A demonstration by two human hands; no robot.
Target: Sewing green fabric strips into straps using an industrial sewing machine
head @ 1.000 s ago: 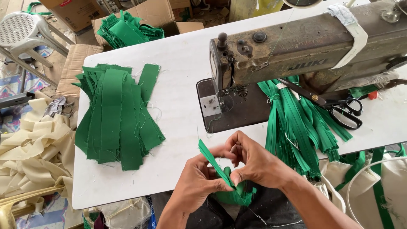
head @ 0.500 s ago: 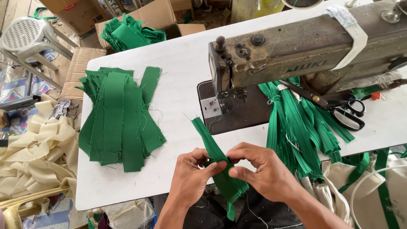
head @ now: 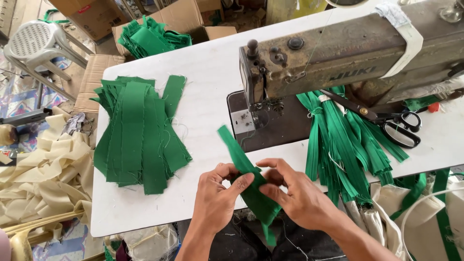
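Observation:
A green fabric strip (head: 241, 162) is pinched between my left hand (head: 217, 198) and my right hand (head: 295, 193) just over the near edge of the white table (head: 208, 82). Its upper end points up-left toward the sewing machine (head: 348, 53); its lower end hangs below my hands. A stack of cut green strips (head: 140, 130) lies flat on the table to the left of my left hand. The machine's needle area (head: 263, 104) is a short way beyond my fingers.
Bundled green zippers (head: 343, 140) drape over the table edge at right, with black scissors (head: 394, 121) on them. A cardboard box of green pieces (head: 150, 36) sits behind the table. Cream fabric scraps (head: 43, 169) and a white plastic stool (head: 36, 43) lie at left.
Both hands have moved up and slightly forward with the strip. The strip has been spread flatter, its upper end now lying over the table edge toward the machine.

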